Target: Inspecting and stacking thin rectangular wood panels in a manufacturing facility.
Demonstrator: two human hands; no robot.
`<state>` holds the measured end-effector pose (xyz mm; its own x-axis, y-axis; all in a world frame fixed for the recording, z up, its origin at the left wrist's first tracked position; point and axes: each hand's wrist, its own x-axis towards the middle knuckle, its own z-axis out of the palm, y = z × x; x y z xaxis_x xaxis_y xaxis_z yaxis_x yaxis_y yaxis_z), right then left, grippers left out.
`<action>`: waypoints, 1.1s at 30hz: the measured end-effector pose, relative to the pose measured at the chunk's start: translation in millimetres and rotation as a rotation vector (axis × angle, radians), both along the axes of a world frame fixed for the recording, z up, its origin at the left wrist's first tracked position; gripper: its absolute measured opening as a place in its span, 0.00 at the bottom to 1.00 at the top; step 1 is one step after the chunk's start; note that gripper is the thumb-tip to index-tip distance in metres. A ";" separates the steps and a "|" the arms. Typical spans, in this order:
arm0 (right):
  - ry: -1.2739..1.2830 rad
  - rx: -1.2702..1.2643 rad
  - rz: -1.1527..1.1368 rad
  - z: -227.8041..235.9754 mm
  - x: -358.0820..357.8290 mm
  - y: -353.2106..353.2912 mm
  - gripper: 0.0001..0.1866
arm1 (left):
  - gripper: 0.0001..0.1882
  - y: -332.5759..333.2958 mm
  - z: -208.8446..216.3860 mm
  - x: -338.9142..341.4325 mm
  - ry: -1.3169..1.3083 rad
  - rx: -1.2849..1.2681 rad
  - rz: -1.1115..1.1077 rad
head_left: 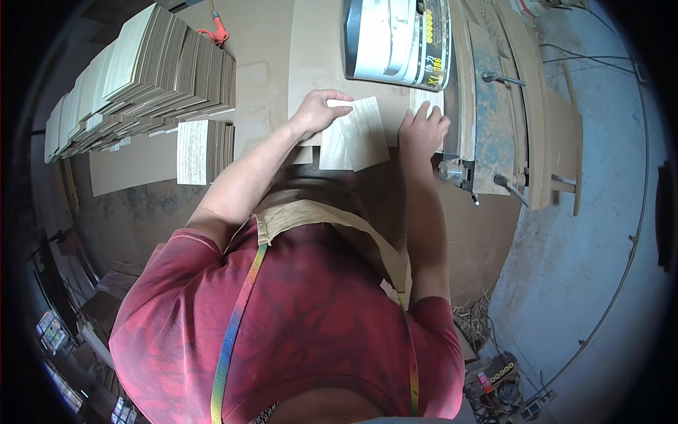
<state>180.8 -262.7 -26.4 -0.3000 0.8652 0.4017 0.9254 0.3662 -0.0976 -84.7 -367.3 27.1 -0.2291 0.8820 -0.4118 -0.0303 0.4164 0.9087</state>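
Two thin, pale wooden panels overlap at slightly different angles over the near edge of the worktable. My left hand grips them at their upper left corner, thumb on top, with its other fingers partly hidden. To the right, my right hand lies with its fingers apart on another pale wooden piece, beside the foot of a bucket. Most of that piece is covered by the hand and the bucket. A small pale piece shows below my left wrist.
Tall stacks of wooden panels stand at the far left, with a smaller stack nearer me. The large white and black bucket stands beyond my hands. A blue, worn machine with metal levers flanks the right side. A red-orange tool lies behind.
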 end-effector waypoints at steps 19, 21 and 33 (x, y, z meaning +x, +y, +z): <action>0.072 0.013 0.057 12.7 2.4 -19.5 0.27 | 0.13 2.0 -16.3 -6.8 -0.040 -0.086 0.078; 0.126 0.016 0.020 9.0 -10.4 6.4 0.27 | 0.12 1.4 -18.8 -3.9 -0.146 -0.071 0.098; 0.310 -0.183 0.280 32.0 -27.6 -109.2 0.36 | 0.14 17.0 -8.4 23.8 -0.173 -0.053 -0.067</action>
